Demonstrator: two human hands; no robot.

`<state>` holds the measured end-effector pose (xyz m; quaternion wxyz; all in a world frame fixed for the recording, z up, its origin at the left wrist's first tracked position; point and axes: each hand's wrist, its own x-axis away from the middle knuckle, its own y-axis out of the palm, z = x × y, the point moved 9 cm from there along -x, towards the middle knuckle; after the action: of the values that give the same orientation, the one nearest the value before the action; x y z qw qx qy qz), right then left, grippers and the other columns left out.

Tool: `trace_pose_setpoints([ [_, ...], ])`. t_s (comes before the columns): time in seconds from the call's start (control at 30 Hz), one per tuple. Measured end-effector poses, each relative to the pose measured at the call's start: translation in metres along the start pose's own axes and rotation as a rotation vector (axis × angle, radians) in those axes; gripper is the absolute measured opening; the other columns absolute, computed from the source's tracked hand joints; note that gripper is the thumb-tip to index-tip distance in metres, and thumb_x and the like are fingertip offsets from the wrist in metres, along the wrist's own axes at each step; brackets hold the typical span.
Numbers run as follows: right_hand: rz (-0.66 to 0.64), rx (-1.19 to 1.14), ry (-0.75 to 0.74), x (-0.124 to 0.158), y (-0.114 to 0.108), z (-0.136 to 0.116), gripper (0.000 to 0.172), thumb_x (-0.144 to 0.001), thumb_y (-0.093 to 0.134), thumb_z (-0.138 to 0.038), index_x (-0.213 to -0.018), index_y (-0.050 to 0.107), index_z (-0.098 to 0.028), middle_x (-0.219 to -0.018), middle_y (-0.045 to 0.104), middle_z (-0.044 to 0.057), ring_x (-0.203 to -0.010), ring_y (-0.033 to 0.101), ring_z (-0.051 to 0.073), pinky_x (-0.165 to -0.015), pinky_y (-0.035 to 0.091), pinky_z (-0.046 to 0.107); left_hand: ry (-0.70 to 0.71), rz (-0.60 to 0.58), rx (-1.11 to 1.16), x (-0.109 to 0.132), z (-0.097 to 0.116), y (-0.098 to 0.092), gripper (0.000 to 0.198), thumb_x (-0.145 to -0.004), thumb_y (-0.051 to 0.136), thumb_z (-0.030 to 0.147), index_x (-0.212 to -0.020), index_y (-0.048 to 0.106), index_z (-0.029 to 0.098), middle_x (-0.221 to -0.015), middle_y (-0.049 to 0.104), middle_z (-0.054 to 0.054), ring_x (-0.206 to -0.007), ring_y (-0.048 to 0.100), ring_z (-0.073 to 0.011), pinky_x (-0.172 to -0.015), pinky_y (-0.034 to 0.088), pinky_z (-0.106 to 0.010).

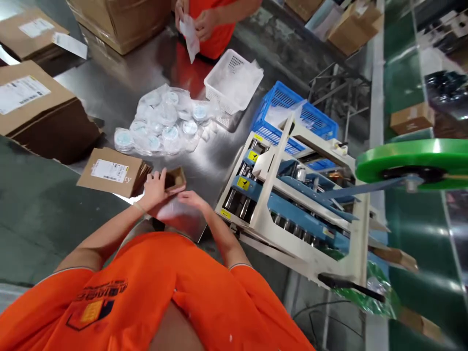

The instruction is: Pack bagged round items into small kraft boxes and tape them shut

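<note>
A small open cardboard box (177, 180) stands at the near edge of the metal table, its brown inside facing up. My left hand (155, 188) grips its left side, the fingers bent over the wall. At the box's near right corner is my right hand (192, 199), fingers stretched to the left along the lower edge and nothing seen in them. Just left of my left hand lies a stack of flat cardboard boxes (109, 171) with a white label on top. Beyond the box, a pile of clear plastic bags (164, 119) holds round items with pale blue labels.
Larger labelled cartons (32, 97) stand at the left. A white basket (234, 80) and a blue crate (296, 117) stand farther back. To the right is a taping machine (292, 195) with a green tape roll (413, 158). Opposite, a co-worker's hands (197, 24) hold a plastic bag.
</note>
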<state>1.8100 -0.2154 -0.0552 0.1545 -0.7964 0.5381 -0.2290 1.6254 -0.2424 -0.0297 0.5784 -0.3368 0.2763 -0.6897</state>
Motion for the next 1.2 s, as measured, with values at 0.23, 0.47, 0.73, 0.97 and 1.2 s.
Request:
trace_pose_setpoints([
  [0.23, 0.229, 0.26, 0.106, -0.206, -0.065, -0.05, 0.027, -0.099, 0.058, -0.014, -0.115, 0.08, -0.014, -0.117, 0.082, 0.014, -0.123, 0.074, 0.027, -0.116, 0.056, 0.042, -0.042, 0.009, -0.312, 0.012, 0.004, 0.002, 0.097, -0.094, 0.079, 0.045, -0.178, 0.037, 0.02, -0.162, 0.053, -0.03, -0.153, 0.042, -0.0566, -0.106, 0.052, -0.063],
  [0.47, 0.139, 0.475, 0.171, -0.302, -0.023, -0.079, 0.044, -0.085, 0.081, -0.014, -0.128, 0.073, -0.006, -0.131, 0.077, 0.021, -0.122, 0.072, 0.027, -0.109, 0.055, 0.038, 0.027, 0.046, -0.277, 0.007, -0.005, 0.009, 0.1, -0.09, 0.083, 0.04, -0.178, 0.039, 0.025, -0.154, 0.062, -0.025, -0.151, 0.049, -0.0517, -0.113, 0.05, -0.064],
  [0.73, 0.128, 0.485, -0.1, -0.201, -0.057, -0.095, 0.017, -0.098, 0.072, -0.026, -0.11, 0.076, -0.015, -0.121, 0.076, 0.013, -0.116, 0.071, 0.025, -0.107, 0.058, 0.036, 0.187, 0.001, -0.058, -0.002, -0.002, 0.015, 0.097, -0.089, 0.085, 0.047, -0.17, 0.045, 0.011, -0.144, 0.063, -0.027, -0.136, 0.058, -0.049, -0.115, 0.048, -0.064],
  [0.97, 0.183, 0.47, -0.358, 0.045, -0.079, -0.05, 0.035, -0.107, 0.052, -0.021, -0.128, 0.079, -0.025, -0.142, 0.076, 0.015, -0.16, 0.052, 0.035, -0.135, 0.04, 0.062, 0.352, -0.003, 0.282, -0.034, 0.04, 0.059, 0.102, -0.078, 0.09, 0.059, -0.16, 0.044, 0.021, -0.14, 0.063, -0.017, -0.127, 0.063, -0.037, -0.11, 0.056, -0.056],
  [1.2, -0.053, 0.232, -0.041, 0.009, -0.019, -0.001, 0.008, -0.094, 0.077, -0.025, -0.099, 0.08, -0.02, -0.099, 0.081, 0.007, -0.107, 0.076, 0.029, -0.106, 0.064, 0.045, 0.498, 0.016, 0.21, -0.04, 0.048, 0.064, 0.096, -0.08, 0.088, 0.066, -0.151, 0.05, 0.015, -0.15, 0.055, -0.025, -0.139, 0.055, -0.0402, -0.118, 0.048, -0.061],
])
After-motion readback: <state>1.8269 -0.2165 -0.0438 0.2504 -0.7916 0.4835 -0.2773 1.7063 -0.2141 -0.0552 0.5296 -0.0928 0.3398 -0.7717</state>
